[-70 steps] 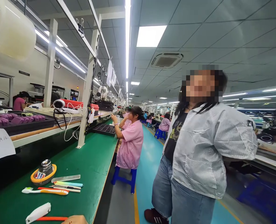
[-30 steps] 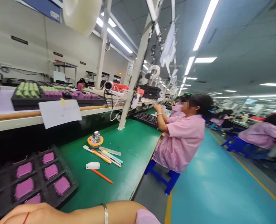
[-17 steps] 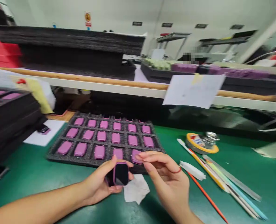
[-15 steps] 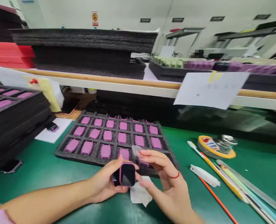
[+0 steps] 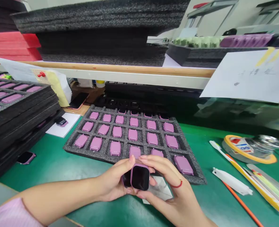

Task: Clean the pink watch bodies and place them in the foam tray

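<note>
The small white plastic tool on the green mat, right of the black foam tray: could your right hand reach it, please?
Probably yes: only bare green mat lies between the right hand and the small white plastic tool, though it holds the pink square watch.

Right hand (image 5: 170, 186), earlier apart pinching film, now grips purple watch (image 5: 139, 177) alongside left hand (image 5: 114, 183); view dropped from aisle.

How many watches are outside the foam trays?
3: held watch between left hand and right hand; second watch on white paper; third watch on green mat. Others may be hidden.
</note>
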Tool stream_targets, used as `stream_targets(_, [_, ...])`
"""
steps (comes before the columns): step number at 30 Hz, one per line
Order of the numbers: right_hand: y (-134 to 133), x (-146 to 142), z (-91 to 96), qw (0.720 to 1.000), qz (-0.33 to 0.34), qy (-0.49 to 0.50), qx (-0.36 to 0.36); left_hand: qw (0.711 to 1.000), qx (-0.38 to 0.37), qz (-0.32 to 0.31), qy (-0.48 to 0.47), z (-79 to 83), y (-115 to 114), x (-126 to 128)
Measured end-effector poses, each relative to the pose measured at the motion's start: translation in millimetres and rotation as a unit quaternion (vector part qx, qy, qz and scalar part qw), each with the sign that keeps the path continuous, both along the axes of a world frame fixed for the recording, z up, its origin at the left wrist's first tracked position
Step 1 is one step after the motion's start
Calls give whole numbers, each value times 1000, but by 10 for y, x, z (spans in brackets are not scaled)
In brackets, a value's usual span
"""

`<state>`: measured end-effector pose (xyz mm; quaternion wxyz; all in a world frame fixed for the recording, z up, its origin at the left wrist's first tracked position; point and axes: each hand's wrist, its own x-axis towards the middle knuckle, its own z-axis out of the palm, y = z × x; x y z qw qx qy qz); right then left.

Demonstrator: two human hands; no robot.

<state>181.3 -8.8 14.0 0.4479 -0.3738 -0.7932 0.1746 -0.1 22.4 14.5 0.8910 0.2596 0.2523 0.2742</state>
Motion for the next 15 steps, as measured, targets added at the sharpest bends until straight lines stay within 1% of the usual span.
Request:
stream_targets(8, [-5, 9, -7, 1000, -4, -9, -7, 1000, -22, 1, 7, 35, 3, 1])
stream_targets(15, [26, 25, -39, 999, -13, -32, 39, 1000, -10, -9, -5, -20, -5, 6])
